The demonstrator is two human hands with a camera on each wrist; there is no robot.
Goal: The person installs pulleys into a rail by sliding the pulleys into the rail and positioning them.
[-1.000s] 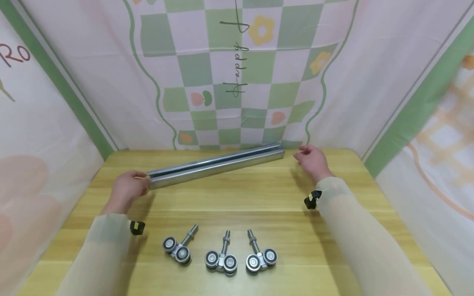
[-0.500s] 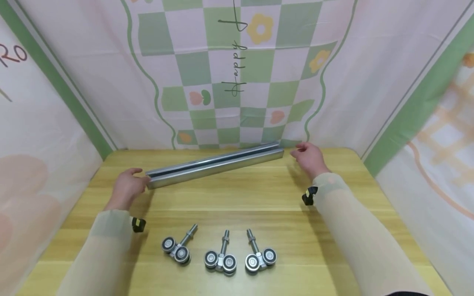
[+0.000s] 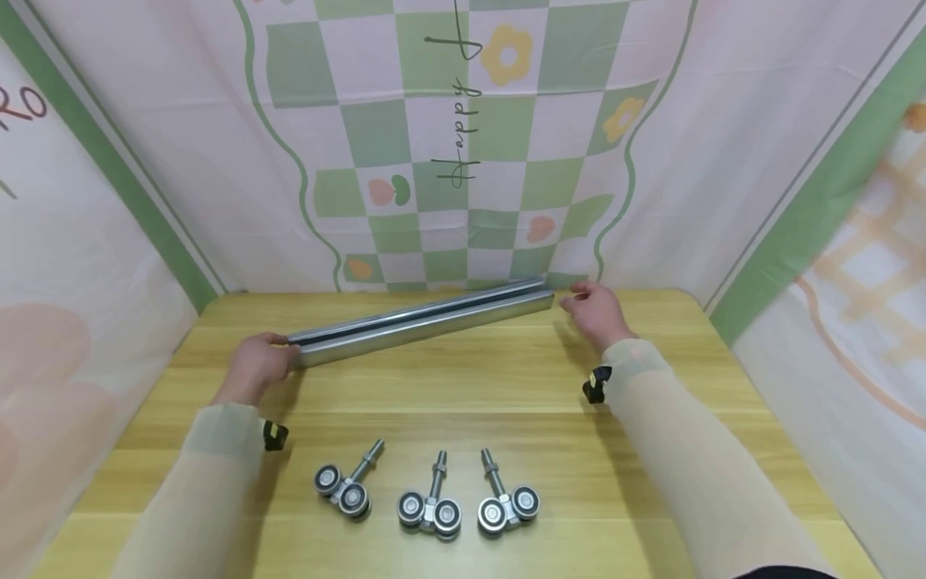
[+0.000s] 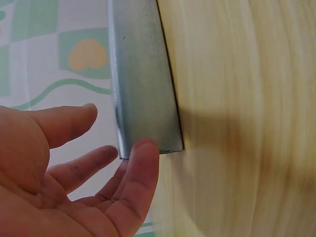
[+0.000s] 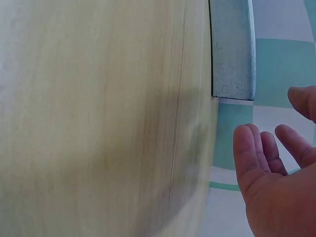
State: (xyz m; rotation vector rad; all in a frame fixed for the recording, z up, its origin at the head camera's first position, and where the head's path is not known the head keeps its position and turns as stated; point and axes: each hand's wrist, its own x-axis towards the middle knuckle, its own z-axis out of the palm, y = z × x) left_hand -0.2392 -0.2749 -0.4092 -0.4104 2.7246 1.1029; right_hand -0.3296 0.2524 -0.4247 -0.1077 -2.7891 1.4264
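Observation:
A long silvery metal channel rail [image 3: 427, 320] lies slantwise across the back of the table, its slot facing up and its right end farther back. My left hand [image 3: 256, 363] is at the rail's left end. In the left wrist view its fingers [image 4: 140, 177] reach the end, one overlapping the rail face, while the thumb stays apart from it. Just beyond the right end is my right hand [image 3: 596, 312], loosely curved and holding nothing. The right wrist view has a small gap between that hand's fingers [image 5: 245, 148] and the rail.
Three metal roller trolleys with threaded bolts, a left one [image 3: 347, 486], a middle one [image 3: 432, 508] and a right one [image 3: 508, 505], lie on the near part of the wooden table [image 3: 448, 394]. Printed cloth [image 3: 434, 193] hangs behind the table and at its sides.
My right hand has moved left, closer to the rail's right end. My left hand has shifted slightly right at the left end. Rail and trolleys look unmoved.

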